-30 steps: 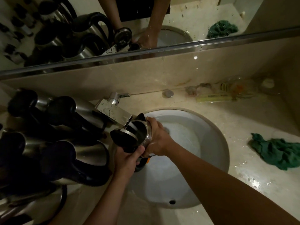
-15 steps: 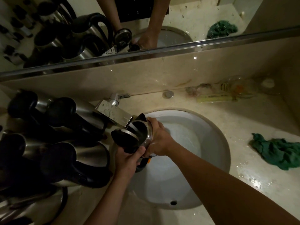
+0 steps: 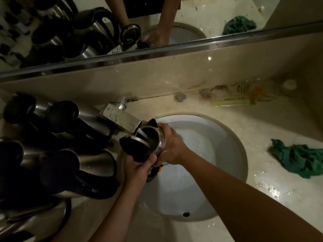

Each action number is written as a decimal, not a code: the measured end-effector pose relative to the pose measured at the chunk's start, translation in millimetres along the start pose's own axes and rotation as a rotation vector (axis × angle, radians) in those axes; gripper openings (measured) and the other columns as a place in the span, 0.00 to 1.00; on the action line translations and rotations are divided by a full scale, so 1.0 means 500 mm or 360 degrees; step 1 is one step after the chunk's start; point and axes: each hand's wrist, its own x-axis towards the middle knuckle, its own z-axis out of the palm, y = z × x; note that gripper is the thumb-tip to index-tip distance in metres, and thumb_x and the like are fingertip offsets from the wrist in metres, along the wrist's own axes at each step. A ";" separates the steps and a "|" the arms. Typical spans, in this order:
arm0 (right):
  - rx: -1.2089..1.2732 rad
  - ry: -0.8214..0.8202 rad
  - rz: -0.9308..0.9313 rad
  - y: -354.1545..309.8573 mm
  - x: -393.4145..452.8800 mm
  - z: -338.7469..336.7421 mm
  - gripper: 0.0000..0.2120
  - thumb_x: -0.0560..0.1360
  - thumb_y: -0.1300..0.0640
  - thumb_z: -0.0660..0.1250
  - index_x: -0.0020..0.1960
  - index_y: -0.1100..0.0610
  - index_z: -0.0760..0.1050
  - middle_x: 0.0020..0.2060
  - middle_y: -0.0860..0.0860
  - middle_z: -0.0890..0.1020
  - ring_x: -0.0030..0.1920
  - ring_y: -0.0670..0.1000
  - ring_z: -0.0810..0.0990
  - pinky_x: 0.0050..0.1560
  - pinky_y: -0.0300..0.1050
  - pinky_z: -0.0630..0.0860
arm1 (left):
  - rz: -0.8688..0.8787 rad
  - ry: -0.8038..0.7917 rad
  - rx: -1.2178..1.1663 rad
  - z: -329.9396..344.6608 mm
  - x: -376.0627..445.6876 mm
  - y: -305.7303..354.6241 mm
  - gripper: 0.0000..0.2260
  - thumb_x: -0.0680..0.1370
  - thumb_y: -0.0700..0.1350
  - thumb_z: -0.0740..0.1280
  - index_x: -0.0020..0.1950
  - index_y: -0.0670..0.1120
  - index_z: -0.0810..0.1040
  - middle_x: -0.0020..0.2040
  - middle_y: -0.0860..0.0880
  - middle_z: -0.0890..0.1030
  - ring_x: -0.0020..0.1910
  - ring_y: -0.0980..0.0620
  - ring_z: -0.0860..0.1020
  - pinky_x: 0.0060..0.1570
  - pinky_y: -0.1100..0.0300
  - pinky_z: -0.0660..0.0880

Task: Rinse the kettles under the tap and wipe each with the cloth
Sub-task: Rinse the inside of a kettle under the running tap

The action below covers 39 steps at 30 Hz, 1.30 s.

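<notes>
Both hands point(image 3: 138, 169) point(image 3: 172, 147) hold a lid-open kettle point(image 3: 153, 139) under the tap point(image 3: 122, 117) over the sink point(image 3: 232, 137).

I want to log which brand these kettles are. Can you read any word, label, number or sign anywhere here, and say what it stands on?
None can be read.
Steel kettle held at the tap: no label shows.
Steel kettles with black lids on the counter: no marking visible.
Clear plastic wrappers by the back wall: dark and orange print, too blurred to read.
Crumpled green cloth: no text.
</notes>
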 end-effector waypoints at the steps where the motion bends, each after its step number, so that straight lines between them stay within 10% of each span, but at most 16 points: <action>1: 0.0001 0.0001 -0.0005 0.002 0.000 0.000 0.67 0.52 0.51 0.88 0.80 0.45 0.52 0.76 0.52 0.64 0.77 0.59 0.65 0.74 0.59 0.71 | 0.0009 -0.0003 -0.0009 0.000 0.000 -0.001 0.24 0.68 0.44 0.80 0.62 0.48 0.78 0.49 0.45 0.86 0.37 0.48 0.82 0.26 0.59 0.73; 15: -0.0169 -0.0005 -0.0053 -0.008 0.004 0.007 0.68 0.53 0.49 0.88 0.81 0.49 0.51 0.77 0.55 0.63 0.77 0.60 0.64 0.74 0.55 0.71 | 0.0015 0.0022 0.0000 -0.012 -0.004 -0.010 0.19 0.73 0.38 0.77 0.59 0.52 0.78 0.49 0.51 0.87 0.40 0.54 0.85 0.39 0.46 0.76; 19: -0.0174 -0.0014 -0.0043 -0.019 0.005 0.006 0.67 0.54 0.49 0.89 0.81 0.47 0.50 0.77 0.54 0.62 0.77 0.61 0.64 0.74 0.56 0.71 | 0.0071 0.0049 0.0092 -0.018 -0.003 -0.002 0.23 0.67 0.50 0.79 0.60 0.51 0.80 0.53 0.50 0.87 0.50 0.48 0.85 0.48 0.34 0.81; 23: -0.0163 -0.0016 -0.0028 -0.017 0.004 0.005 0.68 0.53 0.50 0.89 0.81 0.45 0.50 0.78 0.54 0.61 0.77 0.61 0.65 0.74 0.59 0.72 | 0.0052 0.0067 0.0053 -0.014 -0.005 0.001 0.25 0.63 0.54 0.79 0.59 0.51 0.80 0.51 0.48 0.87 0.46 0.44 0.86 0.37 0.27 0.78; 39: -0.0120 0.0012 -0.0049 -0.008 0.005 0.008 0.67 0.53 0.49 0.88 0.81 0.46 0.50 0.77 0.53 0.61 0.77 0.60 0.65 0.74 0.57 0.72 | -0.0030 0.0041 0.0087 -0.013 -0.008 0.002 0.28 0.67 0.48 0.77 0.65 0.44 0.77 0.50 0.46 0.86 0.42 0.45 0.84 0.38 0.43 0.77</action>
